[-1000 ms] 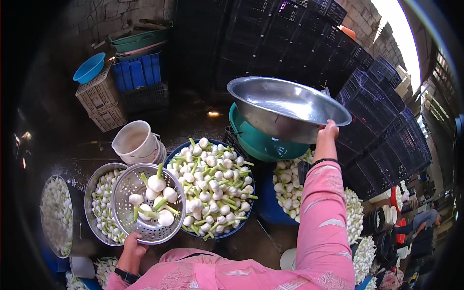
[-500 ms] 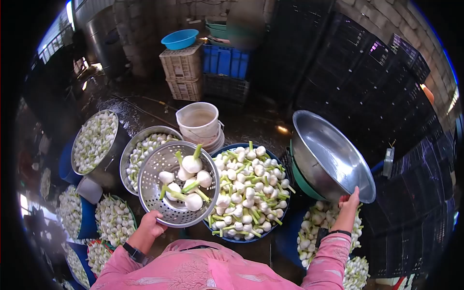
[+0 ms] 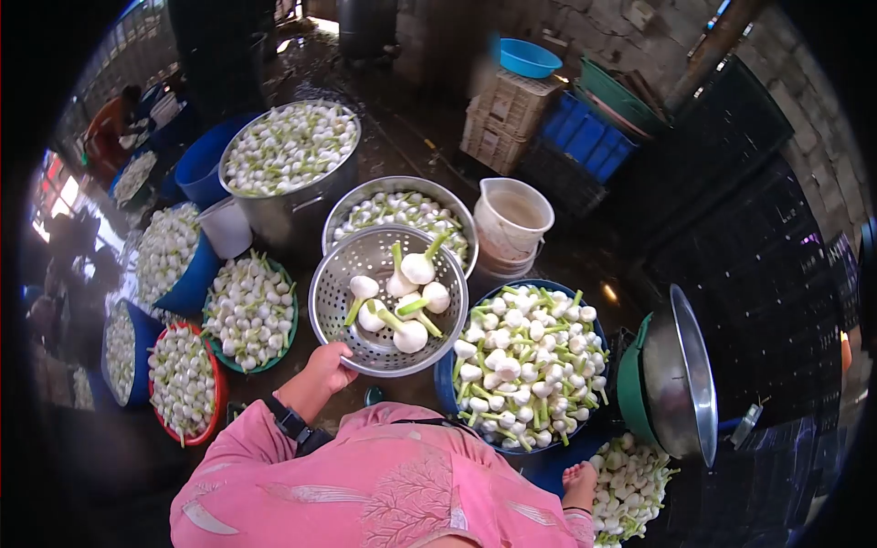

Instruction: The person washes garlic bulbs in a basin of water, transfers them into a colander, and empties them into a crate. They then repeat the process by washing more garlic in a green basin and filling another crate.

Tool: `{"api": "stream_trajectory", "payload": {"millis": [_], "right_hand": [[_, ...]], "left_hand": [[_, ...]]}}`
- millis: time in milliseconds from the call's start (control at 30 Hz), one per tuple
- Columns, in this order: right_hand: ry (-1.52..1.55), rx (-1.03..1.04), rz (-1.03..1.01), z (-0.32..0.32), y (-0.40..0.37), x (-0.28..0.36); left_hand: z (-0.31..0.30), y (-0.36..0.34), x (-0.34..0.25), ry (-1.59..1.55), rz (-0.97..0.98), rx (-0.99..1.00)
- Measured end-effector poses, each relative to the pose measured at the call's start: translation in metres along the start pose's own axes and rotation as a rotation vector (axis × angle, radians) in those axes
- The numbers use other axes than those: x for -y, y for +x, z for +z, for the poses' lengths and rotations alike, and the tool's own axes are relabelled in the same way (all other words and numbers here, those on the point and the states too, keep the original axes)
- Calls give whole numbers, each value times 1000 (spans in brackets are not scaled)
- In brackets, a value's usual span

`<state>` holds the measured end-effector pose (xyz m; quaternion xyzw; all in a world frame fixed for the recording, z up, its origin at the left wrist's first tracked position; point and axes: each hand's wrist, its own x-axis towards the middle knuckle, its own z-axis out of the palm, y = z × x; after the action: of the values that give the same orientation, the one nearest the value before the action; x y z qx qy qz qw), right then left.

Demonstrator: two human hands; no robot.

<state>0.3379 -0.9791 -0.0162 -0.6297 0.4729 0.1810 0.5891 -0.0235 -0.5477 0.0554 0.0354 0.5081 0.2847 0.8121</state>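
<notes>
Here, colander (image 3: 333, 301) — near rim, in left fingers (image 3: 340, 359)

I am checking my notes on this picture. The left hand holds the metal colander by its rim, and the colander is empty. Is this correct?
Not quite. The head view shows the left hand gripping the metal colander by its rim, but the colander is not empty: several white bulbs with green stalks lie in it.
</notes>
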Motion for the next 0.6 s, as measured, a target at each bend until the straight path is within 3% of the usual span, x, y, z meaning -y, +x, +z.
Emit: {"api": "stream_trajectory", "payload": {"millis": [67, 100, 167, 200, 233, 367, 467, 567, 600], "right_hand": [[-584, 34, -25, 16, -11, -47], [-1372, 203, -458, 25, -37, -58], [-1855, 409, -906, 33, -71, -79], [-1569, 430, -878, 36, -79, -86], [-1715, 421, -827, 49, -79, -86], [-1536, 532, -797, 90, -106, -65], [-1853, 830, -977, 138, -78, -43], [-1905, 908, -1211, 181, -96, -46], [-1890, 1036, -1337, 204, -63, -48]], "left_hand": [[-22, -8, -22, 11, 43, -29], [-26, -20, -31, -22, 51, -62], [-65, -12, -34, -74, 56, -111], [-78, -21, -35, -104, 78, -146], [-88, -29, -36, -135, 104, -172], [-119, -59, -19, -319, 184, -199], [-151, -78, 19, -468, 323, -313], [-163, -125, 54, -584, 355, -351], [-170, -131, 69, -641, 351, -341]]}}
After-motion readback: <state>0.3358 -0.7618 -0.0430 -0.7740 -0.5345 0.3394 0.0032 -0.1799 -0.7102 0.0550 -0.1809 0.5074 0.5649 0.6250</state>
